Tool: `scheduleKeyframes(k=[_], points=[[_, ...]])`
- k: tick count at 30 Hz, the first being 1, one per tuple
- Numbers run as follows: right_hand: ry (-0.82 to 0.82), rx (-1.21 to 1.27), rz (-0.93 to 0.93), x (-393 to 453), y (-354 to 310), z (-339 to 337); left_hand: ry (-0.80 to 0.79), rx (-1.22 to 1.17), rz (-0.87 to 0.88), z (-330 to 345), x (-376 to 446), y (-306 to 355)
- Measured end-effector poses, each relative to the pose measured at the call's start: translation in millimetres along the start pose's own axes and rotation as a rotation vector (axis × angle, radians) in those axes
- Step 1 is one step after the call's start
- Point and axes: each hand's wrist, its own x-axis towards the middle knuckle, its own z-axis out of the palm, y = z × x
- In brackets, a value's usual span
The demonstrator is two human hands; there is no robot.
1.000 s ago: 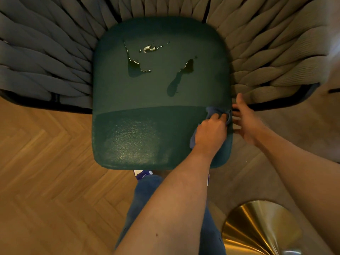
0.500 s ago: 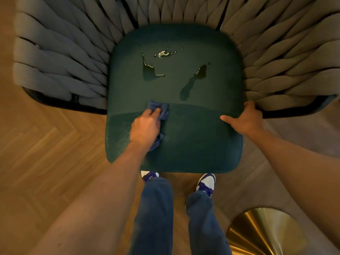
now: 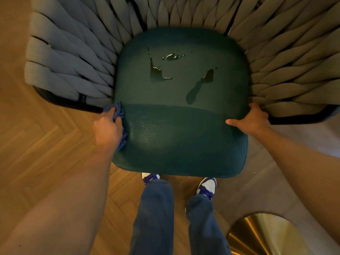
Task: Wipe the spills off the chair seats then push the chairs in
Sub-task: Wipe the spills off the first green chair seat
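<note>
Head view: the left hand [image 3: 107, 130] clutches a crumpled blue cloth [image 3: 115, 110] at the nine o'clock edge of the dark green padded chair seat [image 3: 181, 137]; the right hand [image 3: 253, 119] grips the three o'clock edge. Three dark puddles [image 3: 156, 73] lie toward twelve o'clock. Careless strokes could smear liquid into the grey woven backrest [image 3: 73, 57]. One cloth, one chair.
</note>
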Motion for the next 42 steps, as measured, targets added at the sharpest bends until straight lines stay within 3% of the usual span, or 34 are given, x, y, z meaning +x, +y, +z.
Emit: scheduleKeyframes(k=[4,8,11,15,18,21,26,31,34,42], points=[[-0.027,0.197,0.079,3.1,-1.5,-7.7,0.047,-0.057,-0.047,16.7,-4.4,32.3],[-0.105,0.471,0.144,38.0,18.2,-6.5,0.068,-0.112,0.018,34.8,-16.0,79.2],[-0.150,0.603,0.169,58.8,37.8,1.2,-0.028,-0.190,0.074,56.5,-32.6,137.5],[-0.175,0.769,0.200,15.9,7.7,-16.7,-0.185,-0.285,0.218,85.0,-59.8,216.4],[-0.233,0.812,0.216,14.6,4.1,-17.4,-0.272,-0.262,0.383,107.3,-86.5,272.7],[-0.241,0.771,0.222,21.4,9.8,-15.5,-0.297,-0.237,0.415,123.4,-102.4,305.0],[-0.217,0.726,0.195,24.0,9.7,-11.9,-0.307,-0.202,0.513,121.0,-97.7,300.6],[-0.095,0.450,0.090,28.6,6.4,-4.7,-0.281,-0.080,0.638,102.8,-76.9,273.4],[0.008,0.277,0.009,30.7,4.5,0.1,-0.288,0.026,0.600,91.2,-55.6,241.0],[0.106,0.115,-0.110,31.8,-10.4,3.5,-0.228,0.121,0.466,47.0,0.1,129.0]])
